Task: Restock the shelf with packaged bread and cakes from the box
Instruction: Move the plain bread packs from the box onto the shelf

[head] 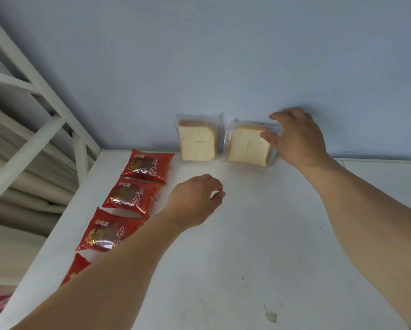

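- Reaching across a white shelf (259, 234) with both bare arms, toward a pale blue wall (199, 55) at the back.
- Right hand (297, 136) touching the right bread pack (248, 145): fingers spread apart and lightly bent, thumb tip lying on the front face near the pack's top right corner, other fingers arching over its top edge toward the wall. Not plainly clamping; cannot tell whether those fingers are pressing the back of the pack.
- Right bread pack standing upright at the back of the shelf, leaning slightly, close to the wall, in clear wrap with a small printed line on the slice.
- Left bread pack (197, 141) standing upright just beside it, a narrow gap showing between the two, also against the wall.
- Left hand (195, 198) hovering low over the bare middle of the shelf, fingers loosely curled inward, thumb and forefinger nearly meeting, holding nothing.
- Red cake packs lying flat in a row down the shelf's left edge: the farthest (147, 166) near the left bread pack, then a second (132, 197), a third (109, 232) partly hidden by the left forearm, and a fourth (77, 267) mostly covered.
- White metal frame (33, 110) slanting along the left side beyond the shelf.
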